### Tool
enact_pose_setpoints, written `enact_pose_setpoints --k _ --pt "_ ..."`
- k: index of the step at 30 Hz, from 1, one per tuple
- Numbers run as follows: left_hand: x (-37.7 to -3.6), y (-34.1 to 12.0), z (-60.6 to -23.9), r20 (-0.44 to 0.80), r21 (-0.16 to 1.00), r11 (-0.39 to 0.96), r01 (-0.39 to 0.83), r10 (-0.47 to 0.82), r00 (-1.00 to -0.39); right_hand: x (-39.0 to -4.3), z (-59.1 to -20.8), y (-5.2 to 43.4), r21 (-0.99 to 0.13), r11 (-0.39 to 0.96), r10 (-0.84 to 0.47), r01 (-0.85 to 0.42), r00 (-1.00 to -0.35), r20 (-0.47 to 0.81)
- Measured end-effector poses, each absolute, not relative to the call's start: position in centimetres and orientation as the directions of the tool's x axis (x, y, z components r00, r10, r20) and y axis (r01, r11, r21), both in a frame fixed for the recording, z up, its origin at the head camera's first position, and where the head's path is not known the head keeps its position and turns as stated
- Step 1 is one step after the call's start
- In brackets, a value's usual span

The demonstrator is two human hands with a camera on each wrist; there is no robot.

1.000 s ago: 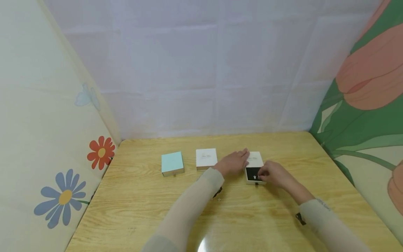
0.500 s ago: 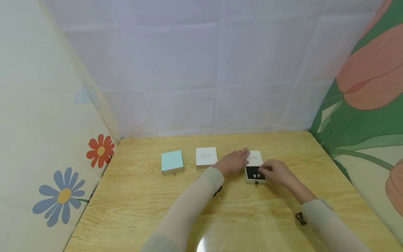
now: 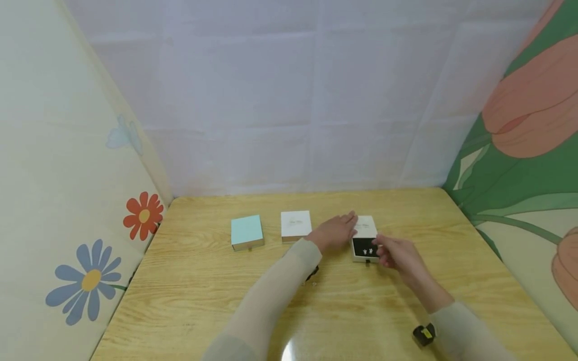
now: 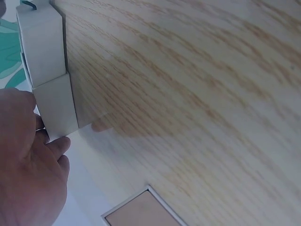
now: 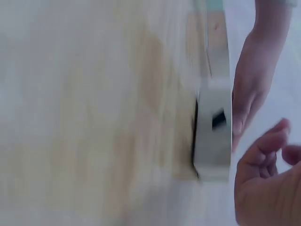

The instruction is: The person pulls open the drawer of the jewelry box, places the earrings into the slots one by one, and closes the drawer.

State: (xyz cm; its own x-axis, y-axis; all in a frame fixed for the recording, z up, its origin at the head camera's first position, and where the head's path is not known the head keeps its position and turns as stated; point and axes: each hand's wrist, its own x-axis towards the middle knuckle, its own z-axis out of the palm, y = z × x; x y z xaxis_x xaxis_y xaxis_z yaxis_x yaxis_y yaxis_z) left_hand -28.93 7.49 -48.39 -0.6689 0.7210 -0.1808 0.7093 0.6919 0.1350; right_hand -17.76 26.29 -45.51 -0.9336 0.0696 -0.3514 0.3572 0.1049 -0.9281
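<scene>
Right hand [image 3: 403, 255] shifted; two silvery pieces [image 3: 371, 251] in one drawer [image 3: 360, 242], three boxes [image 3: 295, 224].

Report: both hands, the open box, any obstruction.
Left hand touching open box; right hand by its drawer, nothing seen in its grip. Two small pieces on black lining. Right hand partly masks drawer edge, head view.

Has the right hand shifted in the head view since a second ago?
Yes: judged against the open box, the right hand has moved rightward, from over the black insert to the box's right edge.
</scene>
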Motion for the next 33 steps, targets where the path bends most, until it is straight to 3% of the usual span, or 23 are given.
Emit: enact_pose_setpoints --k 4,10,16,33 --pt "-28.8 7.6 -48.5 -0.179 0.088 0.695 0.714 0.716 -0.675 -16.6 -45.6 25.7 -0.89 -0.094 0.066 0.446 -0.889 -0.453" --pt "-29.0 7.7 -48.9 -0.185 0.095 0.698 0.71 0.713 -0.677 -15.3 -46.1 25.2 -0.84 -0.17 0.004 0.515 -0.852 -0.523" --pt "-29.0 7.8 -48.8 -0.173 0.072 0.685 0.725 0.724 -0.667 -14.4 -47.0 25.0 -0.823 -0.177 -0.003 0.539 -0.837 -0.547" --pt "-29.4 7.5 -48.0 -0.186 0.18 0.686 0.705 0.727 -0.661 -14.6 -48.8 24.4 -0.81 -0.148 0.025 0.567 -0.817 -0.576"
